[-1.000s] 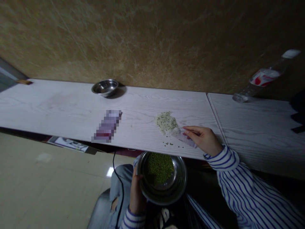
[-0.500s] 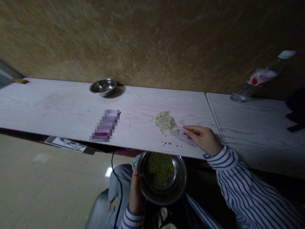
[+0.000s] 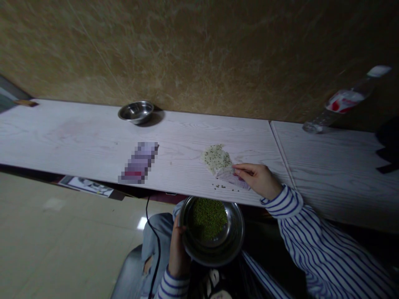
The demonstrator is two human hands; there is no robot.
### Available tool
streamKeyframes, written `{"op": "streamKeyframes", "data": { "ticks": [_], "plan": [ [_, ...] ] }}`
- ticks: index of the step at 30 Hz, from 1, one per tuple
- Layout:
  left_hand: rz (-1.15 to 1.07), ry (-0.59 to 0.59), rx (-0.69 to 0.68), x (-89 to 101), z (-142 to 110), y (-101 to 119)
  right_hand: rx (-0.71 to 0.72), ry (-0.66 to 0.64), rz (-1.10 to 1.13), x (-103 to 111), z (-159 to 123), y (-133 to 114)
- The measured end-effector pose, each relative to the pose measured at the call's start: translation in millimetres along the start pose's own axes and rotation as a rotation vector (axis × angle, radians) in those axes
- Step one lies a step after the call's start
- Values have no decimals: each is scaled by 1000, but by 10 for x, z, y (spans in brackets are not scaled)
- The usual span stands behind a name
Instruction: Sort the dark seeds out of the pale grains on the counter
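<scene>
My left hand [image 3: 179, 251] grips the left rim of a metal bowl [image 3: 236, 243] held at my lap, below the table's front edge. Small green beans [image 3: 208, 219], like mung beans, lie inside it. On the table, my right hand [image 3: 260, 179] pinches a thin see-through piece [image 3: 231, 178], perhaps plastic film or a bag; its exact kind is unclear. This piece touches the near right side of a pale, rice-like heap [image 3: 216, 157] mixed with green beans. A few loose beans [image 3: 222, 187] are scattered just in front.
A smaller metal bowl [image 3: 136, 113] stands near the wall at the back left. A pixelated flat oblong item [image 3: 139, 162] lies left of the heap on the white table [image 3: 181, 153]. A clear bottle [image 3: 344, 101] stands at the right. A black cable [image 3: 158, 245] hangs by my leg.
My right hand has moved slightly left with the see-through piece, which now lies closer against the heap. My left hand and the bowl of beans stay put.
</scene>
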State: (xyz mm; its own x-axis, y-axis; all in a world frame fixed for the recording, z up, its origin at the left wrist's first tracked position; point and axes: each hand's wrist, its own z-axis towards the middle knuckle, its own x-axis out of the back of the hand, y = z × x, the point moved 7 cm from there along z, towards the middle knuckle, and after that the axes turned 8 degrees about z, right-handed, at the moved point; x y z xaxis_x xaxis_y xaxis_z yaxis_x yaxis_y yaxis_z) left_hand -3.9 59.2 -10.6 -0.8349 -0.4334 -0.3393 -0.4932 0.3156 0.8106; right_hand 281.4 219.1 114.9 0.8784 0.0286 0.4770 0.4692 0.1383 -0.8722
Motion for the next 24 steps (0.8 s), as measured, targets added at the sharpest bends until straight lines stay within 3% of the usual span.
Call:
{"op": "streamKeyframes", "data": {
  "ticks": [5, 18, 24],
  "plan": [
    [52, 2, -19, 13, 20, 0, 1, -82, -17, 8, -20, -53],
    [-23, -12, 37, 51, 18, -64, -16, -50, 16, 162, -149, -14],
    [-40, -22, 42, 74, 15, -98, -32, -83, 39, 131, -142, 7]
  ]
}}
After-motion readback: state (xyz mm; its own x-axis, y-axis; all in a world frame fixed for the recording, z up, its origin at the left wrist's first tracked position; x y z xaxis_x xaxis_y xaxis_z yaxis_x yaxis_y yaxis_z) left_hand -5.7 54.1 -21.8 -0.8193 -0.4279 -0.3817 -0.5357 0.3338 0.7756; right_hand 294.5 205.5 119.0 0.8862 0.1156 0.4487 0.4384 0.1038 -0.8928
